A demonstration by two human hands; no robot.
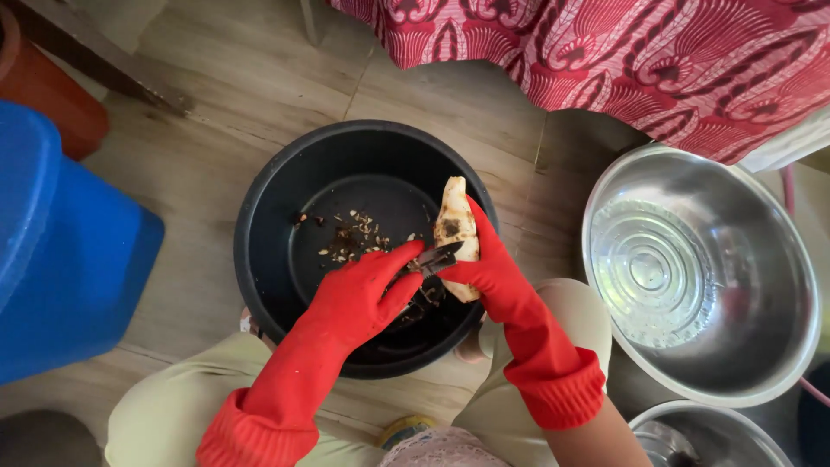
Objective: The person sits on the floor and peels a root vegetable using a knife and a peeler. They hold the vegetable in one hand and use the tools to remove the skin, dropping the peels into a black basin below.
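Both my hands wear red rubber gloves and work over a black round pot on the floor between my knees. My right hand grips a pale, partly peeled root vegetable, holding it upright over the pot's right side; a dark patch of skin shows on it. My left hand is closed on a dark peeler, whose blade touches the lower part of the root. Small brown peel scraps lie on the pot's bottom.
A large steel bowl holding water stands to the right, and a second steel bowl is at the bottom right. A blue plastic container stands at the left. A red patterned cloth hangs at the top.
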